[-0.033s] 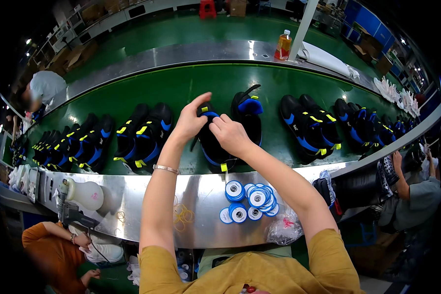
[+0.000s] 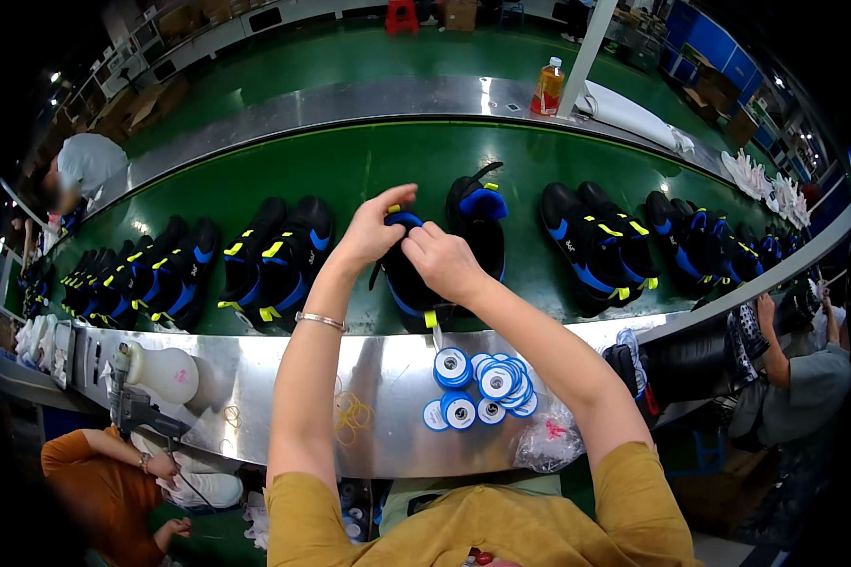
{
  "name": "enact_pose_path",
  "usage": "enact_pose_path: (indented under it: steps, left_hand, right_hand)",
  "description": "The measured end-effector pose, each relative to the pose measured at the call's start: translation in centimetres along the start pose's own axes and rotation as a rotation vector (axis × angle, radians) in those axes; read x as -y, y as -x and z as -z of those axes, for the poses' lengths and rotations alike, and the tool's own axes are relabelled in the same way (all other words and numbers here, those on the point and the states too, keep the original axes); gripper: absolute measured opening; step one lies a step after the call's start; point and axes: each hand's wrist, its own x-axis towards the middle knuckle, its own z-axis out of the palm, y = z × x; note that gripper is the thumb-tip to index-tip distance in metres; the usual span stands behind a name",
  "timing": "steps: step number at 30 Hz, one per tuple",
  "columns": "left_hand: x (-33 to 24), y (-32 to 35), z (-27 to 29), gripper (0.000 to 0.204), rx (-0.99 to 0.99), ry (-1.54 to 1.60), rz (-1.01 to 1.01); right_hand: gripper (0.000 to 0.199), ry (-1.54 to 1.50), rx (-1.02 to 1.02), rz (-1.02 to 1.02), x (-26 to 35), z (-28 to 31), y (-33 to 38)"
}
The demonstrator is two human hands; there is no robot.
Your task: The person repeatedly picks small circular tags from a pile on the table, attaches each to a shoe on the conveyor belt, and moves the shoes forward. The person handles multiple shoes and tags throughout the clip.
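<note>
A black shoe [image 2: 407,283] with a blue lining and yellow tabs lies before me on the green belt, heel toward me. My left hand [image 2: 373,229] is at its tongue, thumb on the blue lining and index finger stretched beyond a yellow tab; the other fingers are hidden. Bent inward over the opening, my right hand [image 2: 440,257] has its fingers pinched at the tongue's edge. What lies between those fingertips is too small to see. Just right stands the matching shoe [image 2: 487,241], its strap loose and tongue folded up. Neither hand touches it.
Pairs of similar shoes [image 2: 596,246] line the green belt [image 2: 369,156] on both sides. On the metal ledge [image 2: 397,444] lie round blue-and-white labels [image 2: 497,382], yellow rubber bands [image 2: 353,413] and a clear plastic bag [image 2: 548,442]. Co-workers sit at left and right.
Almost nothing differs. My right fingertips have shifted very slightly left at the tongue, and the left index finger sits a touch lower.
</note>
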Motion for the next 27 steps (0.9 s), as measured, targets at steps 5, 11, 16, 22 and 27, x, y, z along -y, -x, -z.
enact_pose_path:
  steps: [5,11,16,22,27]
  left_hand:
    - [0.9,-0.2,0.2,0.039,-0.062,-0.082,0.098]
    - [1.8,0.2,-0.2,0.030,-0.259,0.043,0.159]
    - [1.8,0.7,0.1,0.032,-0.335,0.186,0.205]
    - [-1.7,2.8,1.5,0.033,-0.122,-0.111,0.127]
    - [-0.9,5.8,0.9,0.026,-0.121,-0.384,-0.170]
  right_hand:
    - [0.012,0.008,-0.099,-0.114,0.1,-0.7,-0.6]
    - [0.015,0.181,0.004,-0.250,0.9,-3.3,-2.7]
    - [0.010,0.176,0.013,-0.165,0.4,-3.9,-2.8]
    - [0.014,-0.308,-0.127,-0.592,-0.2,-2.0,-0.9]
    - [0.026,-0.625,-0.052,-0.979,-1.5,-3.3,-0.3]
